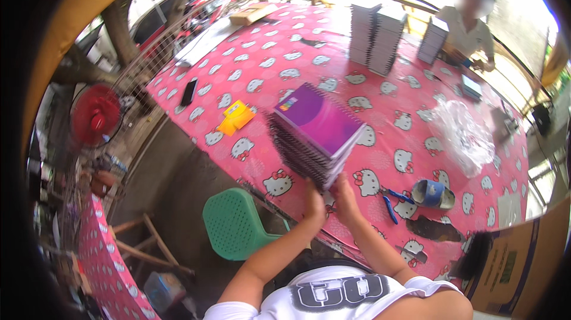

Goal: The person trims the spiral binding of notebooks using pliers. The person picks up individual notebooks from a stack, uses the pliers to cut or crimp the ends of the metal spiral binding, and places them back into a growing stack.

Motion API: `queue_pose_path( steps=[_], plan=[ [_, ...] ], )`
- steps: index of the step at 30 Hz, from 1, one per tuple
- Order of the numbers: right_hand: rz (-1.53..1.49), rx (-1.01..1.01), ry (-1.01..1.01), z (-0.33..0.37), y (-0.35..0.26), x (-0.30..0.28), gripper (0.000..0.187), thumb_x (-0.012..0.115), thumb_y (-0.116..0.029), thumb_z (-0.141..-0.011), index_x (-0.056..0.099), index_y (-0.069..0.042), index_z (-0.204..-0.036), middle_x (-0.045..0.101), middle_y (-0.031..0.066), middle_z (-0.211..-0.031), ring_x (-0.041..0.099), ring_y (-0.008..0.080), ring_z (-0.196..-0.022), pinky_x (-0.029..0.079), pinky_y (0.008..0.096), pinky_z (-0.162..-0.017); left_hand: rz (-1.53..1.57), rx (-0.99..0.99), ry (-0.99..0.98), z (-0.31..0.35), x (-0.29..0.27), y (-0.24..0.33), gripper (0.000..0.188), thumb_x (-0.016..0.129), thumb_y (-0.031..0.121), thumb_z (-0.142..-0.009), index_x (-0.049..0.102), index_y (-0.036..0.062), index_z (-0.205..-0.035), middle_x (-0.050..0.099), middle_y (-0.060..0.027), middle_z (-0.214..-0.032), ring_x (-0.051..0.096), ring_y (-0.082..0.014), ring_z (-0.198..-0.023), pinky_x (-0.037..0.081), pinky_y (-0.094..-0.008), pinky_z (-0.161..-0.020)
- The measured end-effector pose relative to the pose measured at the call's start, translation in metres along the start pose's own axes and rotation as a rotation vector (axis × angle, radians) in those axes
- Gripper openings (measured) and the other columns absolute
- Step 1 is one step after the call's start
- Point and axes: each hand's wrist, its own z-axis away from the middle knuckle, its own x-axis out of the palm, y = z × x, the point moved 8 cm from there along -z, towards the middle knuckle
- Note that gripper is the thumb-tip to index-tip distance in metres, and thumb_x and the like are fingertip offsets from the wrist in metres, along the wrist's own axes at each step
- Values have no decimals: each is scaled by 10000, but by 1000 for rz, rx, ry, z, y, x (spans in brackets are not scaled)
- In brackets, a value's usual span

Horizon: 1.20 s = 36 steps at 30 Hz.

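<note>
A tall stack of spiral notebooks (321, 121) with a purple cover on top stands at the middle of the pink table, its black wire bindings facing left. At the stack's near lower end, my left hand (315, 202) is on the left side, by the bindings. My right hand (345, 200) is against the stack's right side, close to the left one. Both hands are closed on the stack, with fingertips partly hidden by it. Blue-handled pliers (391, 204) lie to the right of my right hand, beside a blue and beige roll-like object (433, 194).
Taller notebook stacks (375, 37) stand at the far side, near a seated person (470, 28). A clear plastic bag (464, 138), a phone (189, 92) and yellow paper pieces (237, 116) lie on the table (285, 73). A green stool (238, 222) is at left; a cardboard box (514, 263) at right.
</note>
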Motion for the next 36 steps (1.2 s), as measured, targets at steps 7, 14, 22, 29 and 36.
queue_pose_path(
  steps=[7, 14, 22, 29, 36],
  plan=[
    [152, 64, 45, -44, -26, -12, 757, 328, -643, -940, 386, -45, -1400, 472, 106, -1383, 407, 234, -1280, 262, 391, -1091, 206, 189, 426, -6, -25, 50, 520, 371, 367, -994, 396, 20, -1381, 464, -90, -1362, 437, -214, -1225, 298, -345, -1059],
    [286, 103, -226, -125, -36, 21, 585, 311, -492, -996, 340, -113, -1441, 386, 27, -1468, 375, 174, -1293, 261, 351, -1079, -196, 375, 282, -103, -107, 154, 575, 372, 474, -983, 484, -1, -1287, 576, -124, -1213, 543, -204, -1110, 414, -326, -953],
    [496, 195, -382, -174, -38, 56, 619, 272, -526, -987, 367, -96, -1423, 455, 33, -1407, 418, 189, -1260, 276, 369, -1062, 136, 283, 140, -127, -68, 99, 689, 224, 543, -1003, 594, -34, -1072, 628, -73, -979, 592, -167, -906, 478, -327, -856],
    [618, 5, -291, -194, -52, 36, 730, 239, -604, -968, 361, -50, -1427, 466, 150, -1390, 385, 272, -1302, 228, 409, -1103, 53, 402, 206, -105, -52, 113, 690, 210, 533, -1008, 566, -48, -1118, 615, -88, -1050, 569, -165, -915, 458, -319, -847],
    [648, -1236, 82, -49, -171, 100, 878, 265, -639, -941, 54, 16, -1486, 9, 211, -1557, -5, 327, -1447, 31, 455, -1148, 44, 415, -281, -67, 16, 254, 887, 177, 727, -898, 420, 20, -1374, 524, -58, -1322, 511, -157, -1127, 358, -297, -991]
  ],
)
